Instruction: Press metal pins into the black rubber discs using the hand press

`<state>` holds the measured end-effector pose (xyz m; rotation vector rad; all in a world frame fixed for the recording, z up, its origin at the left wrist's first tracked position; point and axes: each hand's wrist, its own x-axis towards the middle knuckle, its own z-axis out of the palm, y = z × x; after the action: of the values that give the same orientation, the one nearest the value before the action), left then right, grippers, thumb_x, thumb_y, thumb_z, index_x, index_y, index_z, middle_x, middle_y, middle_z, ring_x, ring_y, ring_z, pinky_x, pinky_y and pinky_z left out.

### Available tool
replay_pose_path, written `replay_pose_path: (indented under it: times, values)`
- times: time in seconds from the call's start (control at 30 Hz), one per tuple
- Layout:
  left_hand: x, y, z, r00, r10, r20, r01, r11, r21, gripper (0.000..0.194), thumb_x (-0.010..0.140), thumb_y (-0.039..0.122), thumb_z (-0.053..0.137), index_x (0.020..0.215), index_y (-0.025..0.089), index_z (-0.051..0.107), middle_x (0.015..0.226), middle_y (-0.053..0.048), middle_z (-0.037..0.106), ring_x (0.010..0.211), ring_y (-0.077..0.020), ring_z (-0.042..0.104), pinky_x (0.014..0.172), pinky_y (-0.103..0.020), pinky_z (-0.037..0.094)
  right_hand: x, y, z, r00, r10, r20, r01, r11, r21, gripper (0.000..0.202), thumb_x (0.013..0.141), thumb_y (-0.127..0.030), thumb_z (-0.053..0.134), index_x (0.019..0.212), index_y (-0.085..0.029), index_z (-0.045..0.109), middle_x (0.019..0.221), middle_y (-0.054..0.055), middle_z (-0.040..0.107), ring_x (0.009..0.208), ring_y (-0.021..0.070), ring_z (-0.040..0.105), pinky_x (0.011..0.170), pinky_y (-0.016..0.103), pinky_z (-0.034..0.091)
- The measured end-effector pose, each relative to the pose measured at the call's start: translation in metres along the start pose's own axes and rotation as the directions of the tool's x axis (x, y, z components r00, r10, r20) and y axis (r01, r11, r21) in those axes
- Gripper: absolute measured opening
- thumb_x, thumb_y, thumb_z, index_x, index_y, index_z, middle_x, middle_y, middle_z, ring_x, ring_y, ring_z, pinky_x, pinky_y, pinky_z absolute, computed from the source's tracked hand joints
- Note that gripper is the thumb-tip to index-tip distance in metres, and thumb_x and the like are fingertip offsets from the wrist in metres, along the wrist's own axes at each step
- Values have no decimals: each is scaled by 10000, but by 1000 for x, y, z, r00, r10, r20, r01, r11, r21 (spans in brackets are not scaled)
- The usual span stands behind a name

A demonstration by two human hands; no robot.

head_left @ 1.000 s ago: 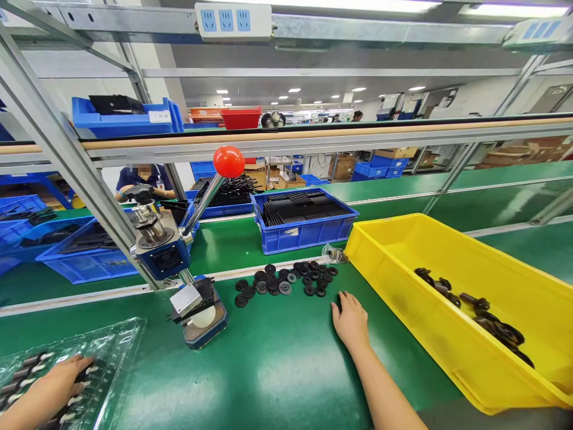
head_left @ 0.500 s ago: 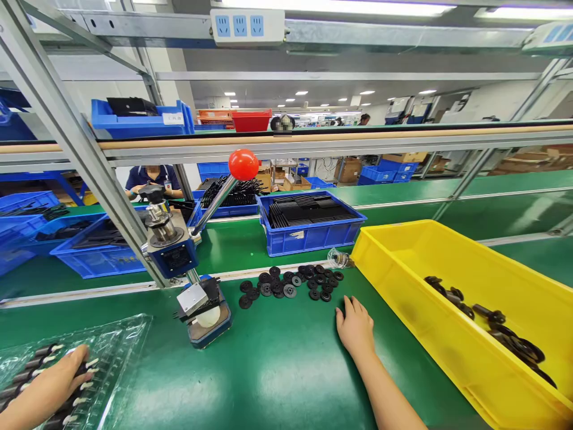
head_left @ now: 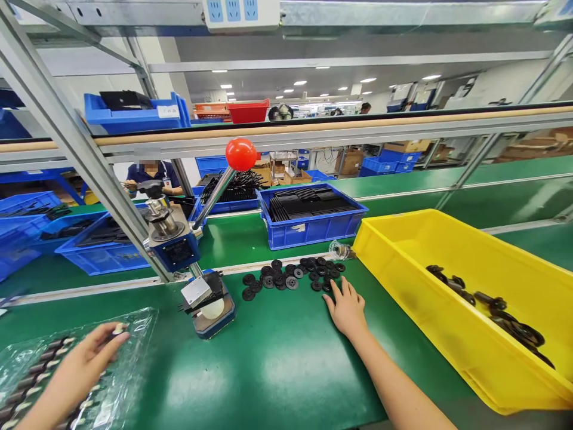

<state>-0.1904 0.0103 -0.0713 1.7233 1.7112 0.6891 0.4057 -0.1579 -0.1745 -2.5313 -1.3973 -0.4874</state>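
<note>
Over the clear tray [head_left: 134,334] of black pins, the left hand [head_left: 85,364] pinches one pin [head_left: 117,329], while the right hand [head_left: 345,307] lies spread, fingertips touching black discs [head_left: 290,278] beside the yellow bin [head_left: 403,239] of parts.

black discs [head_left: 293,276]: loose cluster, flat on green mat | small pin [head_left: 119,329]: white-tipped, possibly dark-bodied, above clear tray [head_left: 134,334]

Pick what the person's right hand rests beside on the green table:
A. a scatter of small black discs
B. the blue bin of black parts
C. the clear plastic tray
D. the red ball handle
A: the right hand lies flat on the table, fingertips at the black discs.
</note>
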Motion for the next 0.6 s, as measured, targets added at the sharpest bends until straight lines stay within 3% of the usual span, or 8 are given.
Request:
replay_pose_path:
  times: [0.07, 0.13, 0.23, 0.3, 0.4, 0.6]
  values:
    - [-30, 26, 43, 980, 87, 181, -40, 968, -246, 616, 692, 710, 629, 1115, 269, 547, 836, 30, 694, 626, -151, 552, 585, -254, 445, 3, -4, 2, 1000, -27, -11, 27, 1000, 11, 489, 968, -459, 381, 1379, -220, 497, 1492, 134, 345, 1332, 288, 331, 1000, 461, 326]
    - [-58, 44, 96, 939, 141, 313, 0, 912, -410, 546, 755, 621, 637, 1105, 211, 552, 908, -36, 695, 605, -139, 554, 542, -258, 450, 4, -10, 4, 998, -60, -24, 61, 998, 26, 467, 973, -432, 363, 1353, -212, 522, 1444, 127, 420, 1296, 276, 377, 982, 448, 337]
    - [-87, 54, 170, 900, 186, 393, 76, 822, -564, 476, 768, 546, 660, 1040, 169, 556, 873, -56, 665, 545, -110, 537, 475, -240, 438, 6, -24, 6, 993, -94, -68, 97, 994, 45, 463, 976, -403, 339, 1307, -165, 559, 1375, 148, 494, 1250, 279, 421, 969, 446, 338]
    - [-98, 54, 202, 925, 164, 344, 79, 801, -593, 446, 769, 502, 671, 1037, 166, 550, 828, -39, 640, 549, -111, 546, 439, -222, 426, 7, -38, 7, 987, -115, -111, 121, 991, 53, 484, 972, -418, 347, 1288, -124, 566, 1381, 167, 485, 1260, 292, 407, 995, 461, 313]
    - [-105, 51, 215, 948, 151, 280, 59, 781, -621, 378, 792, 429, 659, 1041, 165, 554, 858, -39, 636, 597, -112, 575, 467, -220, 459, 10, -63, 8, 971, -187, -149, 198, 978, 67, 482, 969, -442, 371, 1267, -125, 578, 1396, 147, 480, 1285, 277, 385, 1049, 456, 265]
    - [-101, 52, 197, 958, 130, 256, 91, 707, -702, 377, 773, 369, 692, 1046, 156, 542, 885, -45, 636, 621, -106, 595, 491, -218, 475, 19, -111, 14, 943, -302, -141, 322, 935, 149, 415, 968, -395, 382, 1245, -176, 601, 1358, 108, 533, 1278, 271, 398, 1090, 496, 173]
